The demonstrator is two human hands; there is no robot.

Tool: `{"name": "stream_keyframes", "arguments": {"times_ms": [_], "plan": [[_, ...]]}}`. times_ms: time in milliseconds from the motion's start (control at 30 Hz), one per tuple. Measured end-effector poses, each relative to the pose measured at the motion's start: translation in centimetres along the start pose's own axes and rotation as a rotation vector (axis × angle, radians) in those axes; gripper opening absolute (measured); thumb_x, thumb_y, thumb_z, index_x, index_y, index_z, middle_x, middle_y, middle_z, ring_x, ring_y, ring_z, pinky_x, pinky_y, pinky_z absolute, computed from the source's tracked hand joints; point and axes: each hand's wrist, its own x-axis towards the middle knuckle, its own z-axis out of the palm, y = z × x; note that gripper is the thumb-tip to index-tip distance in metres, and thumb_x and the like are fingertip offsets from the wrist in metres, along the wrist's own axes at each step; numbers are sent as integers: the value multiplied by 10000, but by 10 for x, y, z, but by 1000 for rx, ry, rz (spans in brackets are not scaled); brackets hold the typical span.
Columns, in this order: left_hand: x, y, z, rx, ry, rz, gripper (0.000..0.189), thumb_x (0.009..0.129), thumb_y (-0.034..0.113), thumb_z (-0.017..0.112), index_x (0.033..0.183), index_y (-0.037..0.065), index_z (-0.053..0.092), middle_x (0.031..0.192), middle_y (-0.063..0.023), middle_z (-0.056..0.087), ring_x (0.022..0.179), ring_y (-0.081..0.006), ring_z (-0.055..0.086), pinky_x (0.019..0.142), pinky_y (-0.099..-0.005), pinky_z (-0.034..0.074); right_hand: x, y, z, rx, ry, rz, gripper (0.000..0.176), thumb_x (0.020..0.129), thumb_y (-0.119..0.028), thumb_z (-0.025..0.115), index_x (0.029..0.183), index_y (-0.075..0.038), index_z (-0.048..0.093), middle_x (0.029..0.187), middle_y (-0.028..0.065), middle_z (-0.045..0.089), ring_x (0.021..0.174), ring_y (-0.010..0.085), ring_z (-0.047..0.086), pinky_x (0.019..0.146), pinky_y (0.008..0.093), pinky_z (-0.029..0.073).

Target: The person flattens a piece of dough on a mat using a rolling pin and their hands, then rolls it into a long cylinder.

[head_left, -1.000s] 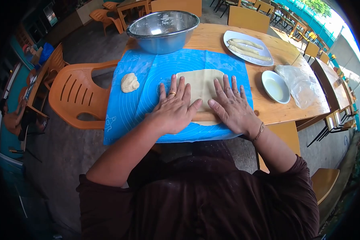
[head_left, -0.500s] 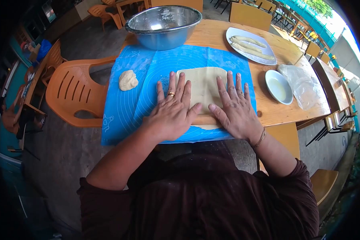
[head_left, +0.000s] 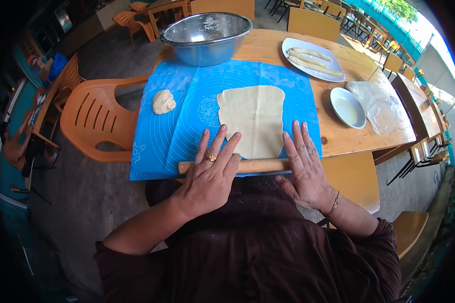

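Observation:
A wooden rolling pin (head_left: 262,165) lies across the near edge of the blue mat (head_left: 179,129). Over its left part rests my left hand (head_left: 211,169), fingers spread, a ring on one finger. My right hand (head_left: 308,174) lies over the pin's right end with its fingers stretched out and the thumb apart. Beyond the pin a flat, roughly rectangular sheet of dough (head_left: 253,118) is spread on the mat. A small lump of dough (head_left: 163,102) sits at the mat's left side.
Behind the mat stands a metal bowl (head_left: 207,50). To the right are a white plate (head_left: 333,76) with dough strips, a small bowl (head_left: 348,108) and a clear plastic bag (head_left: 384,111). An orange chair (head_left: 98,118) is at the left; a person (head_left: 20,151) is farther off.
Both hands have drawn back toward my body, and the rolling pin has come to the mat's near edge. More of the dough sheet is now uncovered.

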Motion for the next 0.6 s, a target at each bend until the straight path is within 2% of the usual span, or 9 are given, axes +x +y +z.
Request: {"name": "stream_keyframes", "arguments": {"times_ms": [33,67,100,133,167,200,300,467,600], "plan": [[-2,0,-1,0,4,1,334,843,99,662,1137,-49,610,1453,-246,428,1429,-457,293,1169,-628,170,-4,-1,-1,112,26,59,785,817,-149,717,1506,-50,354,1588,299,180,1478,512,128,1188,574,185],[-1,0,-4,-32,37,-2,285,827,66,667,1091,-35,626,1348,-211,494,1334,-417,399,1139,-608,237,-10,4,-2,107,27,56,785,817,-149,717,1506,-50,354,1588,299,180,1478,512,128,1188,574,185],[-1,1,-8,-63,70,-6,241,812,33,672,1045,-20,642,1243,-176,561,1239,-378,504,1109,-587,304,-15,10,-3,65,18,63,658,778,-81,726,1388,-54,479,1547,282,270,1465,502,184,1172,556,245],[2,3,-13,-61,76,-7,241,812,33,672,1045,-20,642,1243,-176,561,1239,-378,504,1109,-587,304,-15,14,-6,24,10,71,547,740,-13,735,1270,-58,604,1507,266,359,1452,492,241,1157,538,306],[6,4,-20,-111,49,-24,243,805,18,676,1043,-19,646,1161,-155,567,1125,-350,543,1046,-549,363,-15,12,-13,-42,119,35,302,747,-13,730,1042,-56,683,1309,201,546,1330,432,452,1075,503,417],[10,6,-27,-164,18,-42,246,799,4,680,1041,-19,651,1080,-134,574,1010,-322,581,983,-512,421,-11,7,-30,-42,116,35,302,747,-13,730,1042,-56,683,1309,201,546,1330,432,452,1075,503,417],[37,-1,-46,-227,61,-29,288,804,-11,691,1090,-23,662,1031,-130,570,907,-311,589,875,-433,466,15,16,-61,52,86,66,284,734,-33,755,1008,-37,679,1020,143,615,1001,307,613,893,432,486],[84,-61,-31,-248,-15,-167,384,852,37,693,1233,13,656,1023,-134,548,939,-297,570,856,-374,481,88,61,-47,381,-7,206,274,893,-256,662,989,0,674,948,183,603,957,368,588,857,429,485],[97,-102,-13,-281,-151,-314,385,880,64,682,1264,58,668,1009,-128,526,994,-288,553,885,-377,471,129,80,-4,222,23,246,349,938,-339,591,941,1,671,923,198,602,958,377,579,876,448,471]]}}
